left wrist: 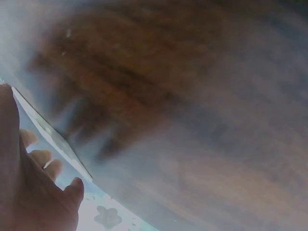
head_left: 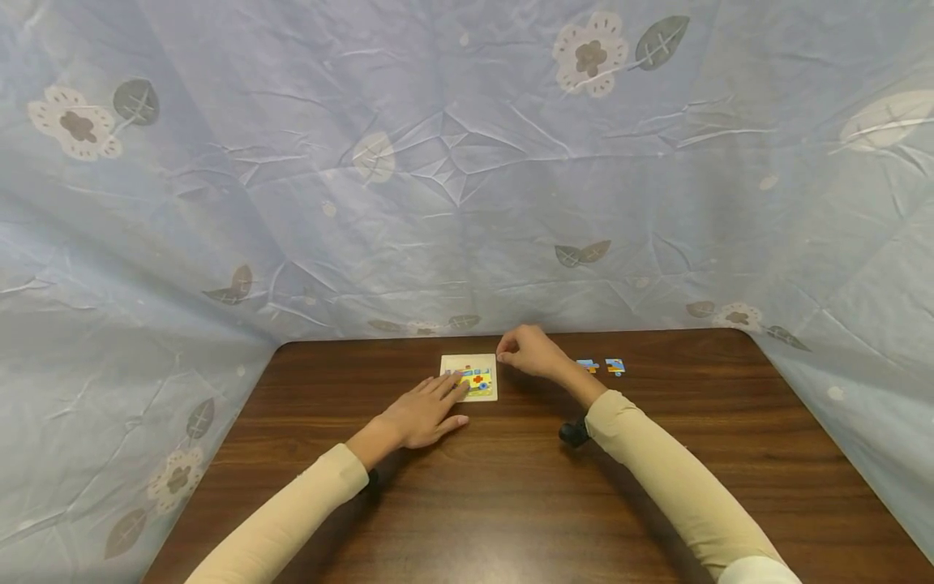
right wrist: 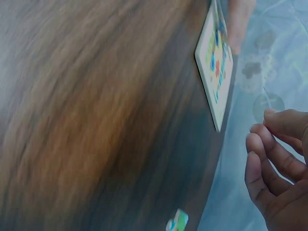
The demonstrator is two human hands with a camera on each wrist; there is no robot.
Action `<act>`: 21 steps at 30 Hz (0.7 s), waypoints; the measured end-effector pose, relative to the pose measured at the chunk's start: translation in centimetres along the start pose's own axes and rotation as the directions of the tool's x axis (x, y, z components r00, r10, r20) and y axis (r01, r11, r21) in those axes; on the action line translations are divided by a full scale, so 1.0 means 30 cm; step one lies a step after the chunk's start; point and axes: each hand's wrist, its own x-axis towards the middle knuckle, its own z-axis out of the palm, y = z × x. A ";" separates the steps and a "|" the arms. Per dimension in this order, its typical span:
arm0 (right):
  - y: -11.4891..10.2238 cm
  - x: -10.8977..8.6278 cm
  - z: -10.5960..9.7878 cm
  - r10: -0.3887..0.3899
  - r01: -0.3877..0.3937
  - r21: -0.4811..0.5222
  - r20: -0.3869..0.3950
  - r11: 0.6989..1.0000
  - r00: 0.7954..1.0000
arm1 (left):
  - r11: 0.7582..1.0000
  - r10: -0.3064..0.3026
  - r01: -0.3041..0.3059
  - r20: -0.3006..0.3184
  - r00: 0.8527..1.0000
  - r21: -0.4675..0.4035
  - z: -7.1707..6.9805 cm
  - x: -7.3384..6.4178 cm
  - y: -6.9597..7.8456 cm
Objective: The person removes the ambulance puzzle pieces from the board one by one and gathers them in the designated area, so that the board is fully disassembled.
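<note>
A small square jigsaw puzzle board (head_left: 469, 359) with a cream frame and a yellow picture with a red cross lies near the far table edge. My left hand (head_left: 426, 412) rests on its left part, fingers stretched over the picture and hiding some of it. Just past the board's right side is my right hand (head_left: 536, 354), its fingers loosely bent and thumb close to the index fingertip. In the right wrist view, nothing shows between the fingers of this hand (right wrist: 279, 168). Seen edge-on in the left wrist view, the board (left wrist: 62, 144) lies beside the left fingers.
Two loose blue and yellow puzzle pieces, one (head_left: 587, 366) partly behind the right forearm and another (head_left: 615, 367) farther right, lie on the brown wooden table (head_left: 511, 503). A flowered curtain (head_left: 452, 268) hangs along the back and sides. A black wrist device (head_left: 574, 434) hangs under the right cuff.
</note>
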 end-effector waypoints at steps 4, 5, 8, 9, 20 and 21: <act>-0.023 0.014 0.043 -0.016 0.018 -0.024 0.056 1.000 0.998 | 1.000 0.014 -0.014 -0.003 1.000 -0.009 -0.006 0.016 0.000; -0.029 0.017 0.054 -0.019 0.022 -0.036 0.069 0.999 0.997 | 1.000 0.017 -0.017 0.001 1.000 -0.011 -0.005 0.019 0.000; -0.043 0.024 0.082 -0.011 0.016 -0.047 0.102 0.999 0.995 | 1.000 0.024 -0.023 0.022 0.999 -0.013 -0.002 0.023 0.004; -0.047 0.026 0.090 -0.004 0.009 -0.044 0.109 0.999 0.994 | 0.999 0.028 -0.027 0.022 0.999 -0.017 -0.001 0.022 0.005; -0.039 0.052 0.144 0.020 -0.010 -0.068 0.149 0.998 0.989 | 0.999 0.035 -0.035 0.027 0.999 0.011 -0.002 0.009 0.023; -0.038 0.053 0.147 0.019 -0.010 -0.060 0.153 0.998 0.988 | 0.999 0.034 -0.034 0.024 0.999 0.016 -0.001 0.009 0.023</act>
